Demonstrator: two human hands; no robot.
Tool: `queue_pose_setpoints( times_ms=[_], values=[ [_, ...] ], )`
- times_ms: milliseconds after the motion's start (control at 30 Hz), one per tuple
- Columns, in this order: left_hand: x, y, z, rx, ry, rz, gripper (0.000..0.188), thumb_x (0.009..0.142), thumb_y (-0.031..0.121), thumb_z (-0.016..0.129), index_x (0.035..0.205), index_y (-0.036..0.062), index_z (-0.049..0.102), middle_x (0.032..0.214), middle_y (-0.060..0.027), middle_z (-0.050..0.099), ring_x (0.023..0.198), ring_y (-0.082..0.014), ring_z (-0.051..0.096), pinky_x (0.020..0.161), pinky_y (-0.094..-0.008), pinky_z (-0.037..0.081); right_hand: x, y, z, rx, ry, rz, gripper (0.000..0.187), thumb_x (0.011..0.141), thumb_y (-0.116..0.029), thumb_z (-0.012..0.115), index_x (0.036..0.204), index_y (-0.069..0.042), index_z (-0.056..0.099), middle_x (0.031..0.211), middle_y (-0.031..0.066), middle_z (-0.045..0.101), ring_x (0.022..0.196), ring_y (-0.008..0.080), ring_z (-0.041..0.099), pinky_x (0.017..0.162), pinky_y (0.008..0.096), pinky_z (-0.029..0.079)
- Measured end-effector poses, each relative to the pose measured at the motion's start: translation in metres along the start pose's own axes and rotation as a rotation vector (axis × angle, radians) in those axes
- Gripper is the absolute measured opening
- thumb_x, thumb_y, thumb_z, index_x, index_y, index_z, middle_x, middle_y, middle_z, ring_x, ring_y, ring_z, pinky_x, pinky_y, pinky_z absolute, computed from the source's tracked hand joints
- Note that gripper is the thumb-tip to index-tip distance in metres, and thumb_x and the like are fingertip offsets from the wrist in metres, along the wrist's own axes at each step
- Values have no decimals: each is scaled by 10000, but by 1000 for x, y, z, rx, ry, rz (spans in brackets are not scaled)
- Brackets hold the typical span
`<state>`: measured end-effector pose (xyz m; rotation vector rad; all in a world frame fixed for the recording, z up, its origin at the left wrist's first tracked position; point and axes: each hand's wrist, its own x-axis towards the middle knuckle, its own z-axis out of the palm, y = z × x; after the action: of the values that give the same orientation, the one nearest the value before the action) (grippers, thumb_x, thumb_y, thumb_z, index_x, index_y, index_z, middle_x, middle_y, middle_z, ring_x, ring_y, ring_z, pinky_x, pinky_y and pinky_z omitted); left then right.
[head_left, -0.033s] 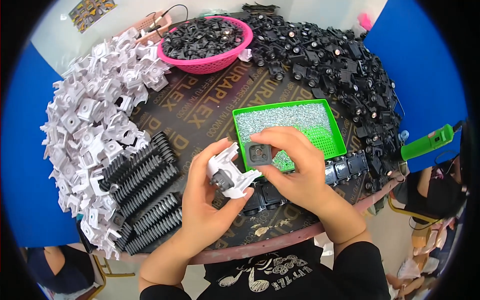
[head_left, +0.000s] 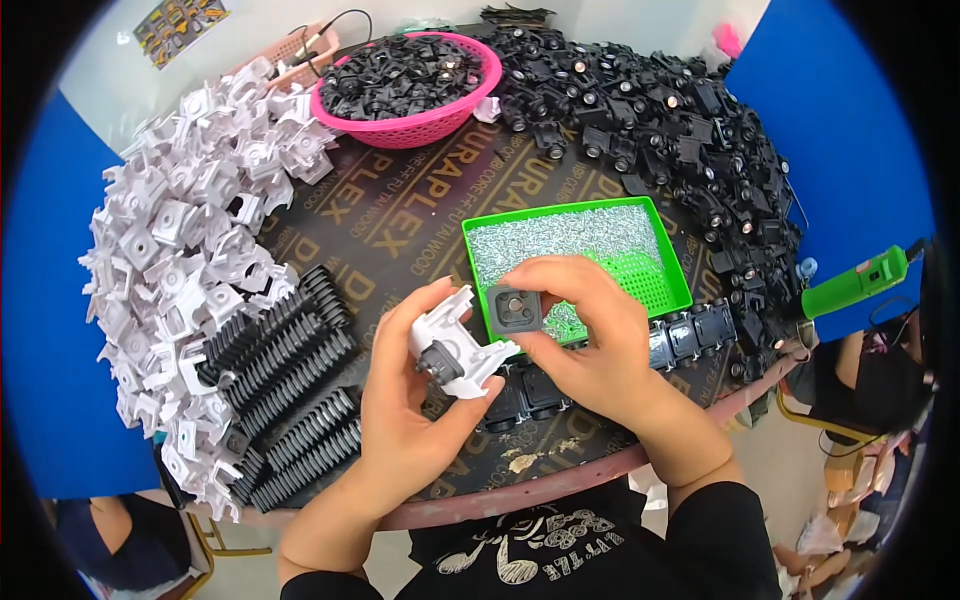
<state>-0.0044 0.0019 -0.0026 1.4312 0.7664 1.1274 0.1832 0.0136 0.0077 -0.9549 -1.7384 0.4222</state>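
My left hand (head_left: 402,425) is closed around a white plastic bracket (head_left: 455,345), thumb at its lower edge and fingers behind its upper side. A small dark grey piece (head_left: 437,362) sits in the bracket's left side. Just to the right, my right hand (head_left: 600,345) pinches a black square plastic part (head_left: 516,309) with a round metal spot on its face. The two held parts are close but apart. Behind them lies a green tray (head_left: 466,250) of small silvery metal pieces, partly hidden by my right hand.
White brackets (head_left: 190,220) are heaped left, beside rows of stacked black parts (head_left: 290,360). A pink basket (head_left: 410,132) of black parts stands at the back. Black parts with round metal spots (head_left: 690,150) pile up right, near a green power screwdriver (head_left: 855,285). Assembled black units (head_left: 685,338) line up below the tray.
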Motion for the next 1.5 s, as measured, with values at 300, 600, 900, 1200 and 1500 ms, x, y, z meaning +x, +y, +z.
queue_pose_setpoints(
  times_ms=[300, 600, 900, 1200, 1500],
  values=[
    [-2, -5, -5, 125, 60, 9, 745, 754, -104, 709, 1408, 20, 373, 1348, -92, 354, 1256, -209, 473, 1023, -333, 456, -4, 3, -5, -151, -10, -157, 410, 654, 88, 750, 1026, -48, 646, 1007, 109, 605, 858, 263, 621, 696, 327, 524],
    [3, 5, -13, -752, 41, -326, 632, 868, 72, 568, 1444, 41, 308, 1361, -226, 486, 1172, -323, 563, 1022, -458, 434, 1, -1, -14, -113, -3, -216, 308, 736, 48, 755, 1030, -12, 687, 997, 130, 635, 804, 242, 642, 703, 316, 532],
    [4, -13, -10, -1207, -230, -599, 530, 993, 311, 364, 1383, -45, 411, 1253, -221, 573, 1063, -359, 604, 949, -455, 477, -6, 1, 1, 457, 83, 182, 207, 825, 109, 668, 1016, 36, 642, 1035, 103, 615, 934, 164, 660, 784, 281, 579],
    [4, -14, -5, -1293, -225, -623, 489, 989, 324, 371, 1291, -37, 503, 1194, -218, 595, 1043, -354, 592, 934, -449, 484, -11, 0, 5, 650, 37, 372, 164, 828, 97, 664, 979, 41, 635, 1016, 89, 592, 948, 169, 668, 797, 283, 596],
    [2, -17, -7, -1300, -200, -622, 471, 1002, 323, 362, 1309, -6, 499, 1201, -210, 596, 1095, -365, 584, 968, -458, 473, -11, -3, 1, 594, -150, 424, 214, 825, 107, 672, 1024, 28, 657, 1079, 135, 599, 928, 189, 654, 826, 308, 556]
  ],
)
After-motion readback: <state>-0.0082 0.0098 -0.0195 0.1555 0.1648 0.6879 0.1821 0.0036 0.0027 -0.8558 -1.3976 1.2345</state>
